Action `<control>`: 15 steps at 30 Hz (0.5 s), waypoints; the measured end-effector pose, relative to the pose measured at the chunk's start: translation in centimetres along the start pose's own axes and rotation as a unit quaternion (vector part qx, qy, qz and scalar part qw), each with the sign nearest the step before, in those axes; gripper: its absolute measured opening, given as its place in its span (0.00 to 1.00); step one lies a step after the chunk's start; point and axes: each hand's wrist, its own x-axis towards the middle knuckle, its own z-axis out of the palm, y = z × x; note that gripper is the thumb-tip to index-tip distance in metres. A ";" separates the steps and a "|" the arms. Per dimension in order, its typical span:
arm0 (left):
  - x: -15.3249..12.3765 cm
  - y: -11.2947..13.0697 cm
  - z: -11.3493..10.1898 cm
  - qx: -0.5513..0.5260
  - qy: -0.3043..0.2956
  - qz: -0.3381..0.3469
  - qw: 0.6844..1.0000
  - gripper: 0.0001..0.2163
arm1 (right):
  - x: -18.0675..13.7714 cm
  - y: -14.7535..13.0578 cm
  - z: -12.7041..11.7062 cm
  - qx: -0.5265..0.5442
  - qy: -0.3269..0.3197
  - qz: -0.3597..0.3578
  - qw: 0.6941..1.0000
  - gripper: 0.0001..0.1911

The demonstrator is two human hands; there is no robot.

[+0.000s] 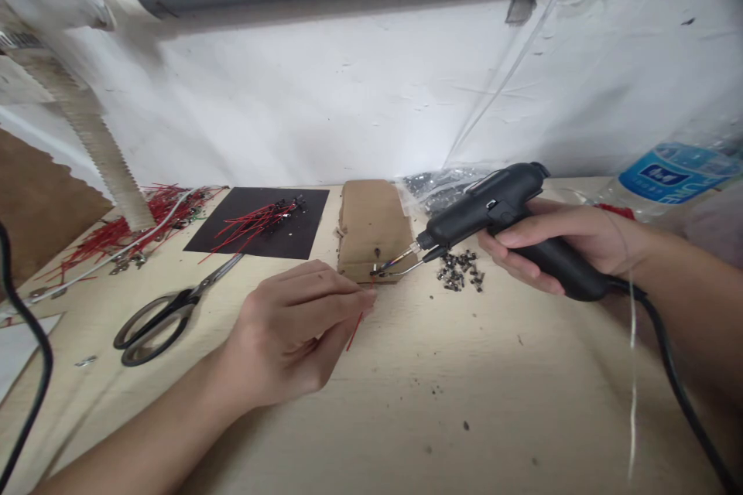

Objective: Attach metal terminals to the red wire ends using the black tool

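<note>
My right hand [557, 244] is wrapped round the grip of a black soldering gun [493, 205], which points down and to the left. Its metal tip and a thin feed tube meet at a small metal connector [376, 269] near the front edge of a cardboard piece [371, 224]. My left hand [302, 325] pinches a short red wire [354, 331] just in front of the cardboard. The wire's upper end reaches the connector under the tip; the exact contact is too small to tell.
Loose small connectors [460, 271] lie right of the cardboard, before a clear plastic bag [441, 187]. On the left are black scissors [159, 325], a black sheet [203, 228] with red wires, and a bigger red wire pile [110, 236]. A bottle [667, 174] lies back right.
</note>
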 end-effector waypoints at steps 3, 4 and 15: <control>-0.1 -0.1 0.0 -0.003 -0.002 -0.003 1.000 0.11 | 0.0 0.0 0.0 -0.001 -0.001 -0.004 1.000 0.16; -0.1 -0.1 0.0 -0.003 -0.002 -0.003 1.000 0.12 | 0.0 0.0 0.0 0.000 -0.002 -0.006 1.000 0.16; -0.1 0.0 0.0 0.003 -0.003 -0.006 1.000 0.10 | -0.2 0.2 -0.1 0.002 -0.024 -0.027 0.999 0.12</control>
